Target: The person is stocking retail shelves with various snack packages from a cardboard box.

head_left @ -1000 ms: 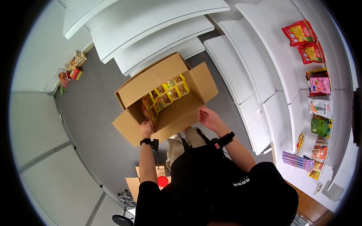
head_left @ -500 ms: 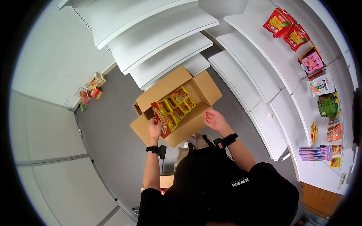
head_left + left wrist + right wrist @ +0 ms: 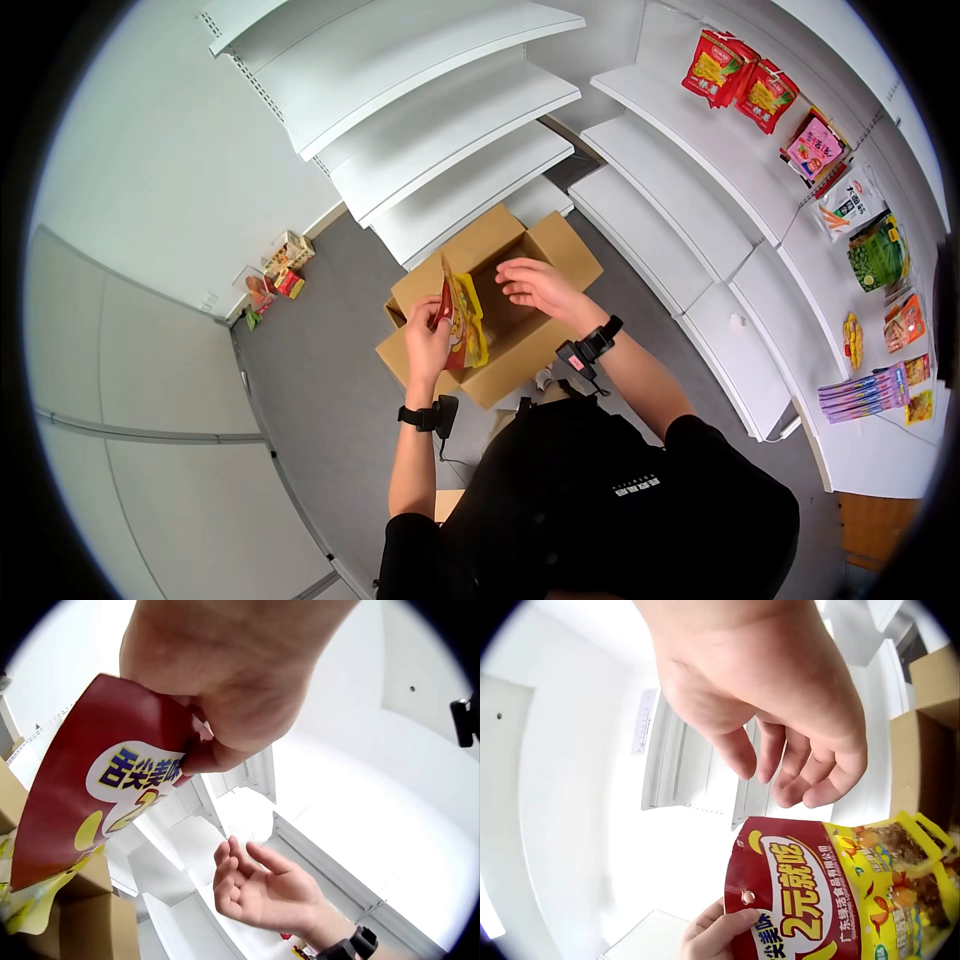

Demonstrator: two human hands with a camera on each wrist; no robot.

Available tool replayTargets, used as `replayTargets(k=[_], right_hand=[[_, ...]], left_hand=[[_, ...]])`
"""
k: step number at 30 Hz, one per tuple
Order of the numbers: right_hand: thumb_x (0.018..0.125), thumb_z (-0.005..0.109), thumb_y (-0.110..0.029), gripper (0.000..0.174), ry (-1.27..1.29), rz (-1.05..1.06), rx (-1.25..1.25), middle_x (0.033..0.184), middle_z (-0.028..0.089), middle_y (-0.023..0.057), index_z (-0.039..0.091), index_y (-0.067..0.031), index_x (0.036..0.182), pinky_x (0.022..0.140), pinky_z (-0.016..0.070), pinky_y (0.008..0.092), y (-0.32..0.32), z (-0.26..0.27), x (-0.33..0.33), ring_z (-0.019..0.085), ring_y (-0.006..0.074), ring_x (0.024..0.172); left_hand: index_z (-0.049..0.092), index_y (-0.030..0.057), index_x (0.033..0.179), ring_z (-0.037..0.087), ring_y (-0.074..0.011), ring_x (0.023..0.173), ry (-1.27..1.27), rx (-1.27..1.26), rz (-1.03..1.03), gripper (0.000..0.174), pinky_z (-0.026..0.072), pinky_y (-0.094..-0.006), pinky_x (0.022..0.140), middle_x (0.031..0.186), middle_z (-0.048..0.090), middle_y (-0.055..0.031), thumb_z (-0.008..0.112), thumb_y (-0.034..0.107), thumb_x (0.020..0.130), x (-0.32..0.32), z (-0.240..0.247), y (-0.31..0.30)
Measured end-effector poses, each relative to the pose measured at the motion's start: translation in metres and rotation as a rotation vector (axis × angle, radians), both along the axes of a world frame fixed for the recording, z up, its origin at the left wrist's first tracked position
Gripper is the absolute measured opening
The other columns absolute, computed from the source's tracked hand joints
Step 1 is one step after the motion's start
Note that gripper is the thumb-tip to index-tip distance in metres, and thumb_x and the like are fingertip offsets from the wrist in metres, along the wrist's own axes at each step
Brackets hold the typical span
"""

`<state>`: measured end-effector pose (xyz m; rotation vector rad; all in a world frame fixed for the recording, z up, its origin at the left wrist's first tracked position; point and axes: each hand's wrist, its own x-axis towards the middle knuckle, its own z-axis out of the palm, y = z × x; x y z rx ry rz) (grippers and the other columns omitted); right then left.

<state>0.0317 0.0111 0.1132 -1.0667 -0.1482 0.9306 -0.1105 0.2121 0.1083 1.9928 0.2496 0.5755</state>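
Note:
My left hand (image 3: pixel 428 335) pinches the red top edge of a red and yellow snack packet (image 3: pixel 464 322), lifted above the open cardboard box (image 3: pixel 520 340) on the grey floor. In the left wrist view the thumb and fingers (image 3: pixel 225 712) grip the packet (image 3: pixel 90 802) by its red header. My right hand (image 3: pixel 535 285) hovers open just right of the packet over the box, fingers relaxed and holding nothing. In the right wrist view the right hand (image 3: pixel 787 742) hangs above the packet (image 3: pixel 832 892), apart from it.
Empty white shelves (image 3: pixel 450 110) stand behind the box. Shelves on the right carry red packets (image 3: pixel 735 75), a pink packet (image 3: pixel 815 145), green bags (image 3: pixel 875 255) and purple packs (image 3: pixel 865 395). A small pile of goods (image 3: pixel 275 275) lies by the wall.
My left hand has lifted the packet out of the box and turned it edge-on. My right hand moved left and up toward the packet. The view tilted up.

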Motion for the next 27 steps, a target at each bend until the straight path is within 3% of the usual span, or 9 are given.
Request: replayTargets(k=[7, 8, 11, 12, 16, 21, 22, 25, 27], right_hand=[[0.082, 0.061, -0.008, 0.048, -0.412, 0.094, -0.123, 0.116, 0.054, 0.0073, 0.046, -0.0074, 0.128, 0.076, 0.0482, 0.0277, 0.037, 0.048, -0.003, 0.056, 0.0124, 0.091], [0.083, 0.06, -0.008, 0.053, -0.429, 0.172, -0.177, 0.12, 0.053, 0.007, 0.041, -0.005, 0.132, 0.084, 0.0468, 0.0278, 0.037, 0.044, -0.003, 0.056, 0.0141, 0.099], [0.083, 0.06, -0.008, 0.05, -0.361, 0.41, -0.168, 0.118, 0.054, 0.0074, 0.043, -0.0044, 0.13, 0.081, 0.0478, 0.0264, 0.037, 0.006, 0.008, 0.058, 0.0138, 0.094], [0.085, 0.06, -0.009, 0.037, -0.342, 0.411, -0.152, 0.108, 0.059, 0.0067, 0.051, -0.0018, 0.119, 0.075, 0.0486, 0.0254, 0.035, 0.0, 0.004, 0.059, 0.0127, 0.088], [0.086, 0.061, -0.014, 0.019, -0.44, 0.274, -0.103, 0.088, 0.066, 0.0035, 0.062, -0.0012, 0.101, 0.059, 0.0472, 0.0225, 0.028, -0.017, -0.004, 0.06, 0.01, 0.073], [0.088, 0.06, -0.015, 0.02, -0.564, 0.182, -0.194, 0.089, 0.066, 0.005, 0.062, 0.0004, 0.101, 0.064, 0.0482, 0.0246, 0.011, -0.014, -0.006, 0.06, 0.0111, 0.075], [0.089, 0.059, -0.015, 0.021, -0.59, 0.155, -0.198, 0.09, 0.065, 0.0054, 0.062, 0.0009, 0.101, 0.066, 0.0487, 0.0254, 0.008, -0.012, -0.008, 0.06, 0.0113, 0.077], [0.088, 0.06, -0.016, 0.021, -0.629, 0.061, -0.122, 0.089, 0.066, 0.0056, 0.062, 0.0011, 0.102, 0.067, 0.0497, 0.0253, 0.0, 0.004, -0.007, 0.061, 0.0116, 0.076], [0.088, 0.062, -0.016, 0.022, -0.617, -0.002, -0.167, 0.086, 0.067, 0.0067, 0.063, 0.0018, 0.101, 0.065, 0.0499, 0.0254, -0.007, 0.022, -0.005, 0.063, 0.0117, 0.072]], left_hand=[[0.061, -0.0051, 0.09, 0.06, -0.0224, 0.087, -0.034, 0.165, -0.06, 0.013, 0.0481, -0.03, 0.076, 0.106, 0.059, -0.0099, 0.055, -0.006, 0.079, -0.022, 0.032, -0.003], [0.061, -0.0052, 0.09, 0.06, -0.0216, 0.084, -0.034, 0.173, -0.066, 0.012, 0.0489, -0.0296, 0.073, 0.107, 0.059, -0.0095, 0.055, -0.006, 0.079, -0.025, 0.034, -0.003], [0.061, -0.0051, 0.09, 0.061, -0.0207, 0.082, -0.022, 0.091, -0.015, 0.012, 0.0488, -0.0285, 0.071, 0.105, 0.06, -0.0096, 0.055, -0.006, 0.08, -0.033, 0.049, -0.009], [0.061, -0.005, 0.09, 0.06, -0.0203, 0.083, -0.023, 0.084, -0.012, 0.011, 0.0482, -0.0283, 0.073, 0.105, 0.06, -0.0095, 0.056, -0.005, 0.079, -0.035, 0.048, -0.008], [0.061, -0.0051, 0.089, 0.059, -0.0184, 0.082, -0.064, 0.092, 0.0, 0.011, 0.0471, -0.0268, 0.074, 0.102, 0.06, -0.0091, 0.057, -0.005, 0.079, -0.035, 0.041, -0.007], [0.061, -0.0034, 0.093, 0.061, -0.0203, 0.089, -0.082, 0.176, 0.027, 0.013, 0.0499, -0.0292, 0.076, 0.103, 0.061, -0.0105, 0.06, -0.003, 0.08, -0.031, 0.052, -0.009], [0.058, -0.0004, 0.106, 0.059, -0.0195, 0.099, 0.016, 0.028, 0.05, 0.025, 0.0502, -0.0302, 0.08, 0.11, 0.058, -0.0099, 0.064, 0.001, 0.081, -0.034, 0.06, -0.013], [0.053, 0.0031, 0.119, 0.055, -0.0198, 0.107, -0.131, 0.05, 0.209, 0.04, 0.0505, -0.0295, 0.081, 0.119, 0.054, -0.0093, 0.067, 0.004, 0.081, -0.035, 0.07, -0.021], [0.045, 0.0079, 0.128, 0.052, -0.0242, 0.113, -0.223, -0.067, 0.246, 0.055, 0.0426, -0.0364, 0.095, 0.129, 0.047, -0.0108, 0.071, 0.011, 0.08, -0.032, 0.053, -0.01]])
